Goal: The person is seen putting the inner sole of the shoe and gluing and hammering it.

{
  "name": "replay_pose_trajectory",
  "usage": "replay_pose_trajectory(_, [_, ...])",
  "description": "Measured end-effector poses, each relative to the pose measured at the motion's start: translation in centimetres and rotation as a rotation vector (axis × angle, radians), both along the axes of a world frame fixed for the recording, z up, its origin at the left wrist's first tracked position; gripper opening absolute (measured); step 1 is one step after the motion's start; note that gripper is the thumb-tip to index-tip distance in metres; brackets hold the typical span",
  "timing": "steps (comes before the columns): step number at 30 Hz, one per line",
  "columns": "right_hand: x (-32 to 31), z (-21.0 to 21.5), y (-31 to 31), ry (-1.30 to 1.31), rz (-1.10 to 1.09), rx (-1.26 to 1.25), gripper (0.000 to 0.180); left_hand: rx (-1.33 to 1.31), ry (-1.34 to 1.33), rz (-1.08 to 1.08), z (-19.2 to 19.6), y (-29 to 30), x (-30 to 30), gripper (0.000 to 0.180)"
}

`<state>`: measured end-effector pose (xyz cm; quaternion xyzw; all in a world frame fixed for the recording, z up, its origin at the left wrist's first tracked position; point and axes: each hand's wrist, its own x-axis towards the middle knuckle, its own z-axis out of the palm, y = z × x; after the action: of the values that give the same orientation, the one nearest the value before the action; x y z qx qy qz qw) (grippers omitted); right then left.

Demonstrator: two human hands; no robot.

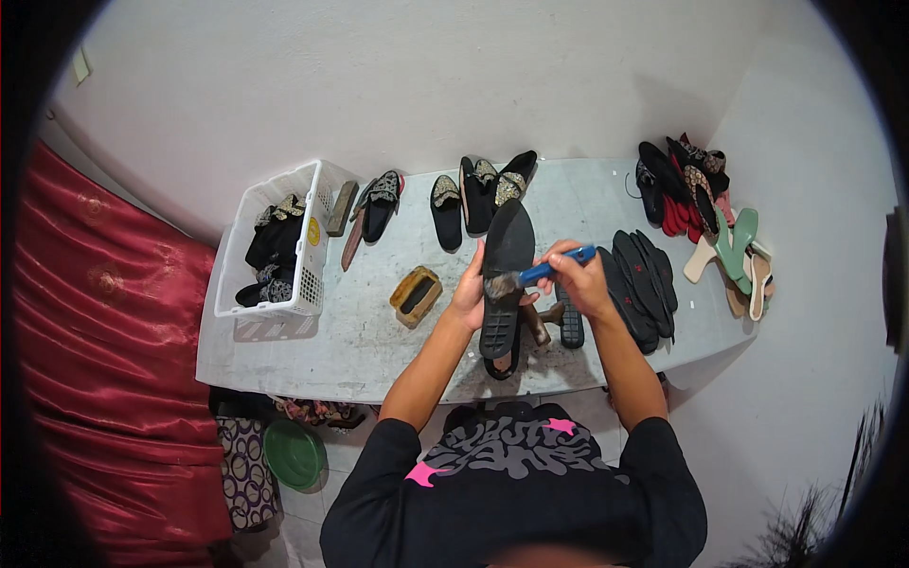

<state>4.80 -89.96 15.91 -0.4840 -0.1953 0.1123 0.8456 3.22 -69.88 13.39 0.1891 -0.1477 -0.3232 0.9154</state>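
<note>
My left hand (469,295) grips a long black shoe sole (508,237) by its left edge and holds it up over the table. The sole's ridged heel end points toward me. In my right hand (582,284) is a paintbrush (559,266) with a blue handle, and its worn bristles rest against the middle of the sole. Below the sole, a black shoe (502,366) is partly hidden. A hammer (536,327) and another ridged black sole (571,324) lie beside it. Left of my hands stands a stained yellowish-brown container (417,295) with a dark opening.
A white basket (308,251) of dark shoes stands at the left of the grey-white table (360,346). Several loafers (447,210) line the back. Black soles (644,289) are piled at right, near green and cream shoe lasts (734,251). A green basin (294,454) sits on the floor.
</note>
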Motion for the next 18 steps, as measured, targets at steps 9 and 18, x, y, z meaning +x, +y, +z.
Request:
replay_pose_trajectory(9, [-1.1,0.4,0.8,0.031,0.041,0.036,0.014,-0.016,0.113,0.072,0.4,-0.2,-0.1,0.078])
replay_pose_trajectory(18, [0.6,0.2,0.7,0.005,-0.174,0.121,0.017,-0.076,0.185,0.113,1.6,-0.7,-0.9,0.082])
